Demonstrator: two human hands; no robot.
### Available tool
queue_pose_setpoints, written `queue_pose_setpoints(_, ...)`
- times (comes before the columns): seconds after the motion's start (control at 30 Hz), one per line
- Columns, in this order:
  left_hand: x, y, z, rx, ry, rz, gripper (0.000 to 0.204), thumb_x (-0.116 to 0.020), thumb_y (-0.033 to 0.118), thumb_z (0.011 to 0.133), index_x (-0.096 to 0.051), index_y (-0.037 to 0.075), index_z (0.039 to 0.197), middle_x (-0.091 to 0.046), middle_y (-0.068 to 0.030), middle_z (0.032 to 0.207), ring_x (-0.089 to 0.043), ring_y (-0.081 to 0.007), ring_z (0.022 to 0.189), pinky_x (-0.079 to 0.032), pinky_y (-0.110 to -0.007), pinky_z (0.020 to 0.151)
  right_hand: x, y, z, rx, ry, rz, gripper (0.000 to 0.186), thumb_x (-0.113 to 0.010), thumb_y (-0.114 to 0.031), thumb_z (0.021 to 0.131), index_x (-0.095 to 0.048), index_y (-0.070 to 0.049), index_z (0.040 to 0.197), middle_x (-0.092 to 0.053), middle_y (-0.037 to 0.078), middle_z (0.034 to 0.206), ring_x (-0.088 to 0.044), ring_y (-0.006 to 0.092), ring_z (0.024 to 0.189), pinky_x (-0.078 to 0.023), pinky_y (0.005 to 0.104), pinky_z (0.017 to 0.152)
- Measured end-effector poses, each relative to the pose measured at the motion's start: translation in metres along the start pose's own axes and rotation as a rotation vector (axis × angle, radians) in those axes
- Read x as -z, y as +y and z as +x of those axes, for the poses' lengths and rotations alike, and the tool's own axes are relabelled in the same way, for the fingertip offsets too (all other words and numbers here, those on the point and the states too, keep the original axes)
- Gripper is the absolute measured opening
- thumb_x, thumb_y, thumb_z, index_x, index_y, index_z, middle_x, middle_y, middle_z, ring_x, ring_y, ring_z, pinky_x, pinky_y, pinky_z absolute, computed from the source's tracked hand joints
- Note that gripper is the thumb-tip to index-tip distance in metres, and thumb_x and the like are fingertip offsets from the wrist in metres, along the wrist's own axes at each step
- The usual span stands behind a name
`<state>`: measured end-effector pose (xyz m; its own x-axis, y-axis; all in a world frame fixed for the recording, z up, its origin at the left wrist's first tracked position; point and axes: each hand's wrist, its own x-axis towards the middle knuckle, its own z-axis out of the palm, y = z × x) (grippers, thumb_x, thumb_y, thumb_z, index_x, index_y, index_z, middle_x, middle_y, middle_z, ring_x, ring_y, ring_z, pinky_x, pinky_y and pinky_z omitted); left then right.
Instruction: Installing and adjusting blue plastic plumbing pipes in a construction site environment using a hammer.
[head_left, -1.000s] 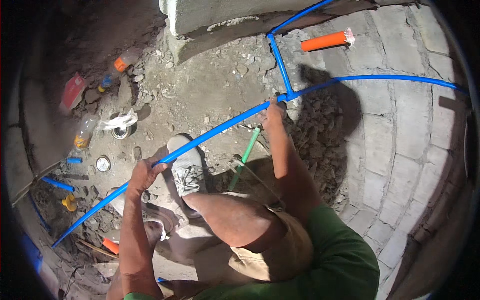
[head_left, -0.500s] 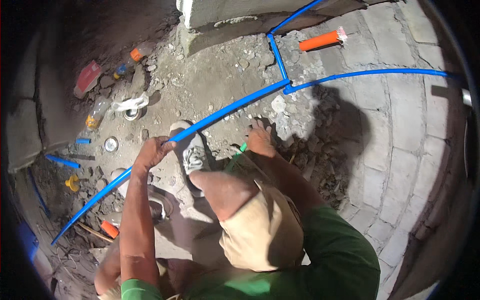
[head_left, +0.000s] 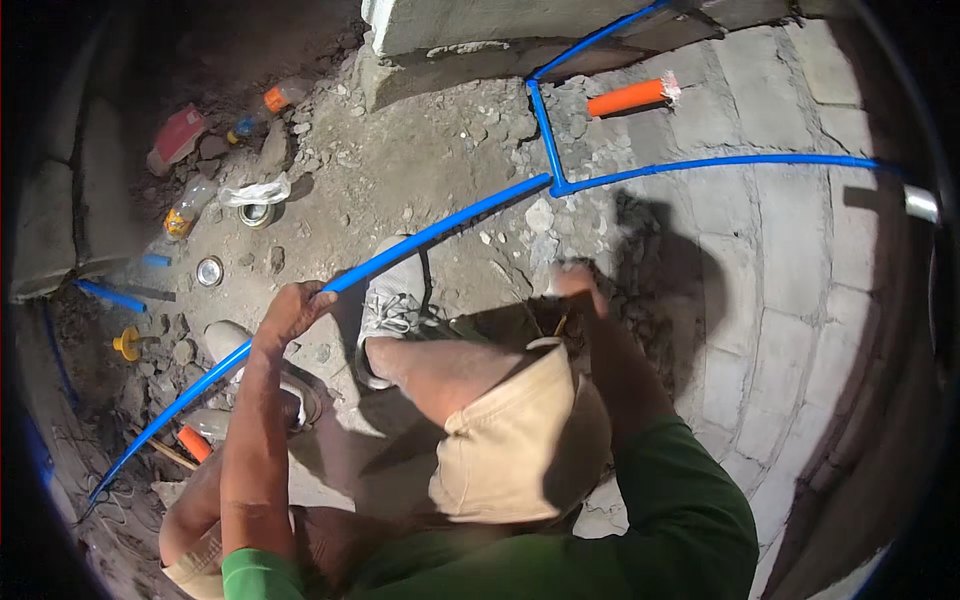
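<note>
My left hand grips a long blue pipe that runs diagonally from lower left to upper middle. Its upper end lies beside a blue elbow fitting, where a short blue pipe meets a long one running right. My right hand is away from the held pipe, low over the rubble just right of my shoe. It is blurred and its fingers are unclear, so I cannot tell whether it holds anything.
An orange pipe piece lies on a block wall. At left are plastic bottles, cans, short blue offcuts, a yellow fitting and a second orange piece. A concrete ledge stands at the back.
My right hand let go of the held pipe and moved down into the rubble by the green pipe, which is now out of sight. The held pipe's end shifted left, off the fitting.
</note>
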<state>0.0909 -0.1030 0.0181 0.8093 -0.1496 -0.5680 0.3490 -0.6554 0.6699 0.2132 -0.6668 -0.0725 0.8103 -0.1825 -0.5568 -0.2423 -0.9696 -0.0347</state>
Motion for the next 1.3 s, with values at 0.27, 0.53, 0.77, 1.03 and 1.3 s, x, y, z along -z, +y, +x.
queue_pose_setpoints(0.27, -0.025, 0.021, 0.059, 0.072, -0.131, -0.088, 0.063, -0.058, 0.060, 0.087, -0.068, 0.000, 0.103, -0.066, -0.0245, 0.084, -0.064, -0.0420, 0.083, -0.048, -0.045, 0.074, 0.087, -0.007, 0.143, -0.504, 0.068, 1.442, 0.062, -0.041, -0.059, 0.096, -0.053, -0.005, 0.123, -0.062, 0.016, 0.112, -0.062, 0.0328, 0.097, -0.049, 0.0501, 0.085)
queue_pose_setpoints(0.53, -0.028, -0.021, 0.070, 0.033, -0.082, -0.068, 0.061, -0.061, 0.059, 0.087, -0.066, -0.002, 0.094, -0.055, -0.0087, 0.063, -0.053, -0.0199, 0.061, -0.045, -0.037, 0.061, 0.056, -0.034, 0.151, -0.341, 0.018, 1.652, 0.073, -0.034, -0.059, 0.099, -0.035, 0.002, 0.139, -0.041, 0.024, 0.142, -0.044, 0.0434, 0.130, -0.035, 0.0586, 0.106)
queue_pose_setpoints(0.77, -0.035, -0.027, 0.083, 0.030, -0.059, -0.115, 0.067, -0.059, 0.064, 0.085, -0.067, -0.002, 0.095, -0.051, -0.0079, 0.060, -0.048, -0.0189, 0.059, -0.042, -0.038, 0.058, 0.047, -0.032, 0.169, -0.300, 0.049, 1.644, 0.058, -0.038, -0.048, 0.101, -0.035, -0.006, 0.141, -0.047, 0.022, 0.137, -0.048, 0.0442, 0.125, -0.036, 0.0617, 0.103)
queue_pose_setpoints(1.03, -0.031, -0.019, 0.098, -0.020, -0.094, -0.066, 0.063, -0.059, 0.060, 0.087, -0.067, -0.001, 0.096, -0.050, -0.0118, 0.061, -0.050, -0.0216, 0.060, -0.043, -0.040, 0.060, 0.046, -0.015, 0.183, -0.322, 0.067, 1.662, 0.051, -0.045, -0.038, 0.102, -0.038, -0.003, 0.138, -0.050, 0.021, 0.132, -0.049, 0.0433, 0.124, -0.038, 0.0613, 0.103)
queue_pose_setpoints(1.3, -0.036, -0.023, 0.100, -0.045, -0.059, -0.024, 0.063, -0.060, 0.059, 0.086, -0.066, -0.002, 0.095, -0.054, -0.0141, 0.063, -0.054, -0.0248, 0.062, -0.044, -0.041, 0.062, 0.054, -0.041, 0.162, -0.373, 0.078, 1.618, 0.051, -0.045, -0.039, 0.102, -0.044, 0.001, 0.133, -0.050, 0.024, 0.132, -0.048, 0.0407, 0.124, -0.042, 0.0587, 0.102)
